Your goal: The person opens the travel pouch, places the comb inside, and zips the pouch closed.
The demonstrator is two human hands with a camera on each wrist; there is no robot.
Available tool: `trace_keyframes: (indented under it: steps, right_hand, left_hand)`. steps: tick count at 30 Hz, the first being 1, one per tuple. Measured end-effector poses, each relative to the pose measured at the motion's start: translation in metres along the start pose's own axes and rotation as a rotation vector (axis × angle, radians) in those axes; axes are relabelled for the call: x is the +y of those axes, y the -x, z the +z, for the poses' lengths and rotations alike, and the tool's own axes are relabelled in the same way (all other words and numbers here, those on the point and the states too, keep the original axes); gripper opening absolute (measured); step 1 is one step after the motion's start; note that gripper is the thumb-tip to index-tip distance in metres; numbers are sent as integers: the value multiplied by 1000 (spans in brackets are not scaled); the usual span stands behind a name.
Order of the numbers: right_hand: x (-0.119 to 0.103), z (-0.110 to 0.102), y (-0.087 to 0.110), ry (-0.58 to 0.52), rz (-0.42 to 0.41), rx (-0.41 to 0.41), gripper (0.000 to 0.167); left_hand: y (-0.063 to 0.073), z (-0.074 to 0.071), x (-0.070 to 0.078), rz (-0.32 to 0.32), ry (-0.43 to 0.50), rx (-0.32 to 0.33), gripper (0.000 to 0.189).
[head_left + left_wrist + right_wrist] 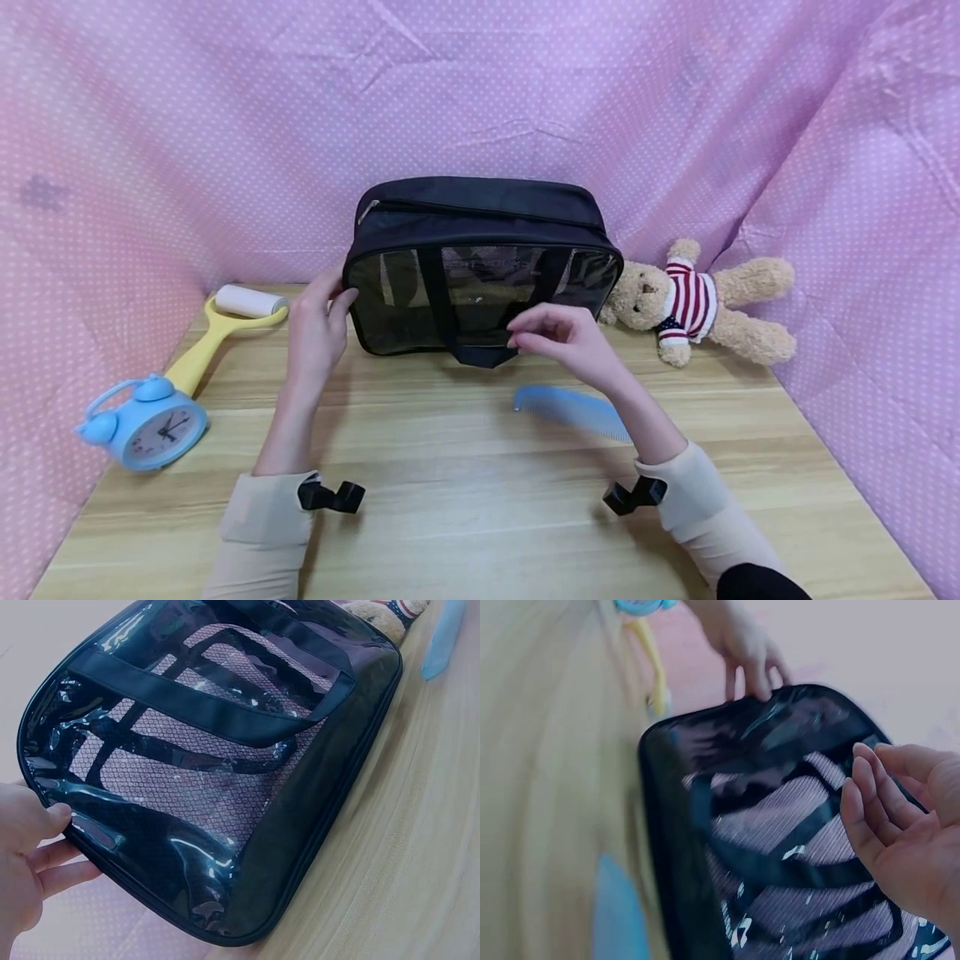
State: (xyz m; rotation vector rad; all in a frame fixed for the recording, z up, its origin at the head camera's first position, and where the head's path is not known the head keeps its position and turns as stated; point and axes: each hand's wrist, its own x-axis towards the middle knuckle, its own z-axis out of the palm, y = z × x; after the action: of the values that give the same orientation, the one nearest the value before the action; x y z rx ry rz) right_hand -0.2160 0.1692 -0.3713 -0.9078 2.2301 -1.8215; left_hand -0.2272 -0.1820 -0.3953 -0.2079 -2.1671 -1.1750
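Observation:
A black handbag (517, 218) with see-through panels and dark straps stands upright at the back of the table. Along its top runs a zipper, the metal pull near the left end. My left hand (318, 321) grips the bag's left edge, thumb at the front rim and fingers along the side, as the left wrist view shows. In front of the bag's right half hovers my right hand (562, 337), fingers loosely bent and holding nothing. The looped strap (225, 724) hangs down the bag's front. Below my right hand lies a blue comb (566, 407).
A teddy bear (690, 304) in a striped top lies right of the bag. At the left are a yellow-handled lint roller (198, 354) and a blue alarm clock (153, 425). Pink dotted cloth (480, 92) surrounds the wooden table (465, 500) at the back and sides.

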Motion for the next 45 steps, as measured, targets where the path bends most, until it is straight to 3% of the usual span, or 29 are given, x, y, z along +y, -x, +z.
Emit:
trace_keyframes:
  steps: [5, 11, 15, 22, 29, 35, 40, 45]
  right_hand:
    - [16, -14, 21, 107, 26, -92, 24]
    - [34, -34, 45, 111, 63, -206, 26]
    - [42, -45, 50, 123, 66, -297, 34]
    - [48, -55, 54, 290, 102, -399, 55]
    - [53, -56, 54, 382, 123, -429, 66]
    - [56, -56, 52, 489, 119, -438, 71]
    - [56, -60, 53, 503, 130, -447, 75]
    - [55, -65, 55, 530, 142, -449, 78]
  left_hand:
    - [0, -1, 0, 6, 8, 4, 30]
    - [0, 1, 0, 11, 31, 6, 32]
    - [0, 1, 0, 22, 32, 15, 31]
    - [-2, 2, 1, 46, 25, 9, 35]
    - [0, -4, 5, -25, -39, -17, 40]
    - [-1, -14, 10, -121, 78, -19, 45]
    - [-9, -21, 17, -90, 186, 1, 40]
    - [-22, -24, 24, -68, 198, -16, 37]
